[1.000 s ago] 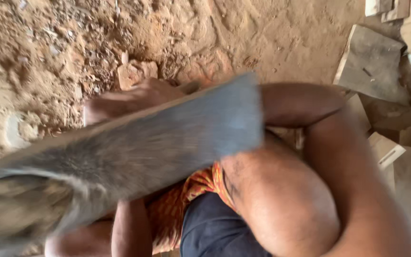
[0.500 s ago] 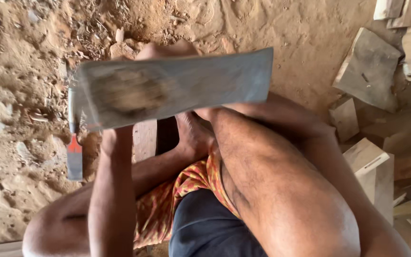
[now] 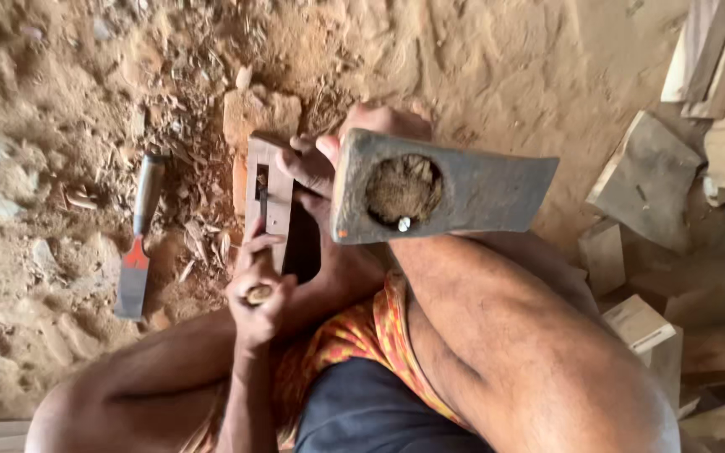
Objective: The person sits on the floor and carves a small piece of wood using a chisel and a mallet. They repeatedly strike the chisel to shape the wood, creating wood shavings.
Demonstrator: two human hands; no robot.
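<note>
Above the wooden block (image 3: 268,189) on sandy ground (image 3: 497,67), left hand (image 3: 259,295) gripping a chisel (image 3: 258,252) set upright on the block, right hand (image 3: 379,126) closed around the handle of a raised axe head (image 3: 442,191), spare chisel (image 3: 139,247) lying left of the block, wood offcuts (image 3: 644,180) well right.

The axe head (image 3: 446,197) hung right of the wood block (image 3: 268,197); a spare chisel (image 3: 138,252) lay left on the dirt, offcuts (image 3: 644,180) far right.
</note>
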